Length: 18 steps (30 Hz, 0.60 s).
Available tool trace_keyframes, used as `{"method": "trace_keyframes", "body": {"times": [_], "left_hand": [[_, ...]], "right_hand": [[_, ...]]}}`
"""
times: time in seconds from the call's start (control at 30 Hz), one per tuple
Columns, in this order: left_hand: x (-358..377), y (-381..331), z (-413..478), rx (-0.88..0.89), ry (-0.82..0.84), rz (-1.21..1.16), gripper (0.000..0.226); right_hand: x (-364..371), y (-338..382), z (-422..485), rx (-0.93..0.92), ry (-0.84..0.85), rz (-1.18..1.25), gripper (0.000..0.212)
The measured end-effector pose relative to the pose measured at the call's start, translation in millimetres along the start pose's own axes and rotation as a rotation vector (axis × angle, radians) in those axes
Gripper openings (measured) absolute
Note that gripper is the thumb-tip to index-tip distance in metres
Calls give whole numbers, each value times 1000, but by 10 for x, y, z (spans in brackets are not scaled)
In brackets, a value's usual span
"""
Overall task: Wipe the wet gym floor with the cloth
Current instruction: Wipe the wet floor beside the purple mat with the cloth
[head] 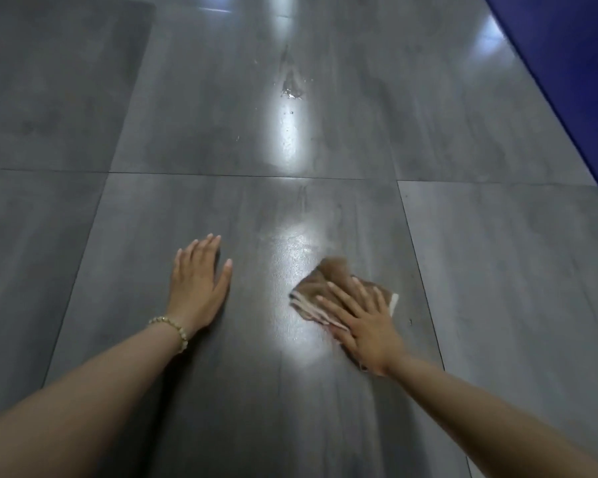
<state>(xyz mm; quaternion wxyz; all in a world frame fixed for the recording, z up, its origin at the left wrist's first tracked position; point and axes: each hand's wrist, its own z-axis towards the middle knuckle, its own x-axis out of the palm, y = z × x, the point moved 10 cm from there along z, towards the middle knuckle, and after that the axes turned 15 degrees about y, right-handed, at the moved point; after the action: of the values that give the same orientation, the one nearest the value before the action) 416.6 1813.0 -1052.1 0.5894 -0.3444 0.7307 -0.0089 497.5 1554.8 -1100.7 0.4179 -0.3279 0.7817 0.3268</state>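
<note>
A brown folded cloth (316, 286) with a pale edge lies on the grey tiled floor (221, 391). My right hand (363, 322) presses flat on it with straight, spread fingers and covers much of it. My left hand (197, 281) rests flat on the bare tile to the left of the cloth, fingers straight, a bead bracelet on the wrist. A wet streak (292, 88) with puddled drops glistens on the farther tile, and a damp sheen (297, 250) shows just beyond the cloth.
A blue mat or pad (573, 63) runs along the right side of the floor. A darker grey mat (49, 81) covers the floor at the far left. Bright ceiling-light reflections lie down the middle tiles.
</note>
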Motion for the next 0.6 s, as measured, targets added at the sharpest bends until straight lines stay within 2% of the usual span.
{"method": "trace_keyframes", "body": {"times": [0.07, 0.13, 0.17, 0.23, 0.27, 0.33, 0.43, 0.5, 0.53, 0.57, 0.6], "left_hand": [[-63, 34, 73, 19, -8, 21, 68], [-112, 120, 157, -6, -5, 27, 63], [-140, 167, 201, -26, -12, 21, 59], [-193, 242, 266, -59, -39, 1, 52], [-205, 275, 284, -74, -45, 1, 51], [-199, 324, 322, -96, -41, 4, 51], [-200, 414, 384, -143, -60, -10, 59], [-224, 480, 392, -175, -95, -41, 66], [-235, 504, 381, -187, -107, -60, 64], [-238, 513, 370, -191, -106, -78, 62], [-231, 510, 367, -184, -95, -93, 60]], "right_hand": [[-82, -928, -324, 421, -97, 175, 55], [-208, -1471, -446, 794, -138, 405, 53], [-292, -1543, -341, 894, -159, 484, 53], [-518, -1444, 145, 935, -159, 552, 54], [-607, -1268, 496, 882, -127, 517, 54], [-723, -596, 1237, 661, -45, 394, 56], [-678, 966, 1959, 137, 53, 179, 57], [-559, 1625, 1984, -169, 124, 69, 52], [-568, 1593, 1973, -238, 122, 38, 51], [-616, 1322, 1965, -215, 94, 35, 51], [-686, 864, 1929, -95, 44, 62, 55]]}}
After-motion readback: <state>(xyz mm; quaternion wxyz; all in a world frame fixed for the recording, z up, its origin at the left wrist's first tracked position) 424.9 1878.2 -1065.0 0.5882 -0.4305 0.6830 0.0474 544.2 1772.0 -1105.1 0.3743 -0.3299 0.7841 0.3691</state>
